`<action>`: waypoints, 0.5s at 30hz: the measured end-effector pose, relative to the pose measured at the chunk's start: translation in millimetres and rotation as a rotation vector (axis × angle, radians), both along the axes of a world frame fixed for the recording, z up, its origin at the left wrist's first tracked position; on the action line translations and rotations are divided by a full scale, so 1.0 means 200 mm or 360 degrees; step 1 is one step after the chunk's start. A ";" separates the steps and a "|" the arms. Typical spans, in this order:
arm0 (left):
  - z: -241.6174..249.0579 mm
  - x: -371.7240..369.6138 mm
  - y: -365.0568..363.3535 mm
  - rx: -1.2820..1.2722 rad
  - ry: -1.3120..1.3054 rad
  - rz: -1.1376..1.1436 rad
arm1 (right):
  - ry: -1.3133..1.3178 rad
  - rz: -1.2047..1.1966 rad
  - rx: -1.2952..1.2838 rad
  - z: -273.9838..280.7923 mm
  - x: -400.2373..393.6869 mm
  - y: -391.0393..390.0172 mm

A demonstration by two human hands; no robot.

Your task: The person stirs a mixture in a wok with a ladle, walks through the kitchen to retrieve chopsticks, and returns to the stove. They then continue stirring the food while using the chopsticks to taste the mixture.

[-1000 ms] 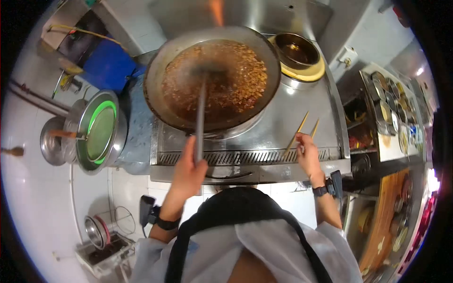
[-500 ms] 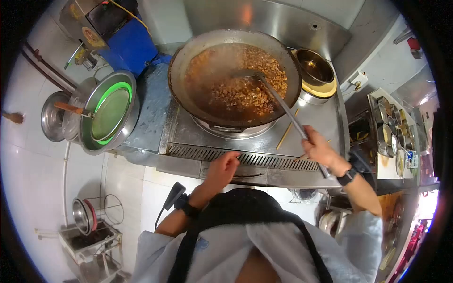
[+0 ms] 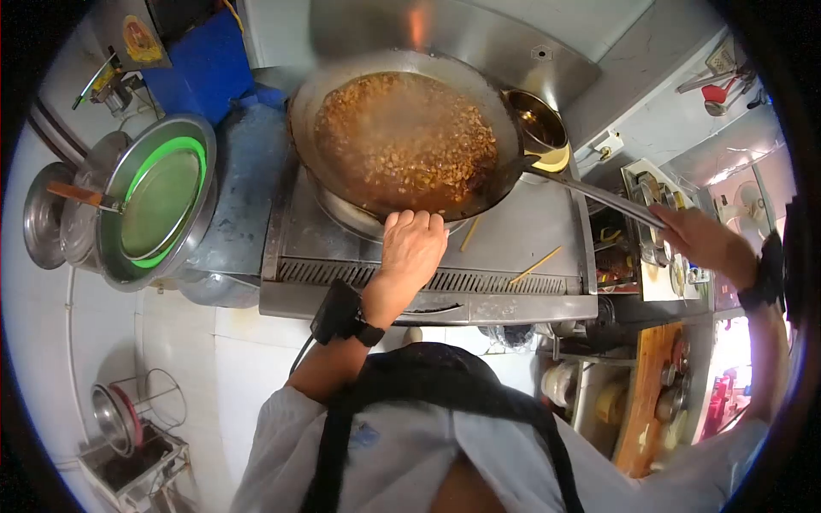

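Note:
A large wok (image 3: 301, 141) full of brown, steaming sauce with small chopped pieces (image 3: 402, 141) sits over a round metal ring (image 3: 342, 214) on the stove. My left hand (image 3: 413, 248) is closed on the wok's near rim, where its small handle was visible earlier; the fingertips are hidden. Out to the right, my right hand (image 3: 705, 241) wraps the end of a long metal ladle handle (image 3: 603, 197). The ladle's dark head end meets the right rim of the wok, outside the sauce.
Thin wooden chopsticks (image 3: 536, 264) lie on the steel stovetop (image 3: 505, 244). Behind the wok's right side stands a metal pot (image 3: 539, 120). To the left, a steel basin (image 3: 111, 235) holds a green-rimmed strainer (image 3: 162, 205). Seasoning containers (image 3: 654, 201) line the right-hand counter.
My left hand has reached forward and taken hold of the wok's near rim. My right hand has swung outward, bringing the ladle out of the sauce to the right rim. The view has shifted right.

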State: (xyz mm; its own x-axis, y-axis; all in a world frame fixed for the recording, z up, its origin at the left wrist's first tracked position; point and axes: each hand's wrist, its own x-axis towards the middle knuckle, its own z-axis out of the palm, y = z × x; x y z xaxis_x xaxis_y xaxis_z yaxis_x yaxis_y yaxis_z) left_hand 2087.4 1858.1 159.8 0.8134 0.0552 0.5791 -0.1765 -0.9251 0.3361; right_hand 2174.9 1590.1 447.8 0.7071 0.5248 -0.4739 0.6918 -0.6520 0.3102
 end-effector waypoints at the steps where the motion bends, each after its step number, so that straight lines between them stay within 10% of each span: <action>1: 0.00 -0.01 -0.01 0.0011 0.0057 0.0025 | 0.0140 -0.0038 0.0011 0.03 0.02 0.06; 6: -0.04 0.02 0.00 0.0067 0.0040 0.0126 | 0.0284 0.0195 -0.0093 -0.19 0.16 0.24; 11: -0.06 0.02 -0.01 0.0026 -0.0065 0.0129 | 0.0511 -0.0425 -0.0043 -0.44 0.12 0.53; 15: -0.05 0.02 -0.01 0.0028 -0.0139 0.0153 | 0.0398 -0.0039 0.0285 -0.86 0.29 0.46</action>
